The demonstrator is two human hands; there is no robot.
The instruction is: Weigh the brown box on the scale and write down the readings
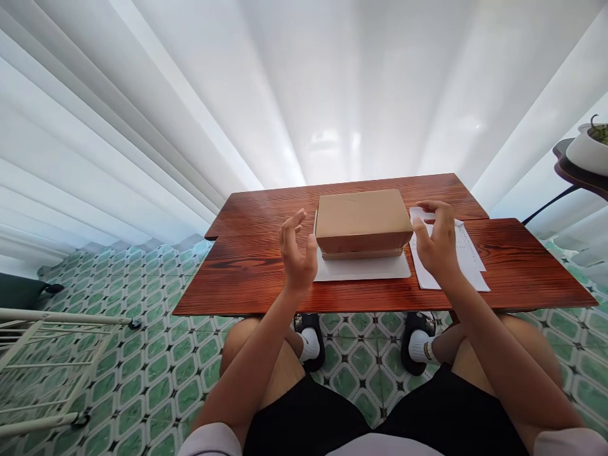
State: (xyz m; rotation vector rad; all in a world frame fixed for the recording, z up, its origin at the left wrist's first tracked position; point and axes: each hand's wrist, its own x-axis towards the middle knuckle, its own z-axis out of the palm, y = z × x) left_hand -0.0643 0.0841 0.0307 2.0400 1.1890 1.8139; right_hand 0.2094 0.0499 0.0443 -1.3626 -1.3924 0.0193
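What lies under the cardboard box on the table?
The cardboard box sits on a flat white sheet or board, whose front edge and corners stick out. Its covered middle cannot be seen, nor anything inside the closed box.

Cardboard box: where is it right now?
Head view: the cardboard box sits mid-table on a white sheet, between the open left hand and right hand, neither gripping it.

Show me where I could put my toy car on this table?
The table is bare left of the left hand, out to its left edge. There is more bare wood right of the paper sheets, and a strip behind the cardboard box. The middle is crowded: box, white sheet and right hand.
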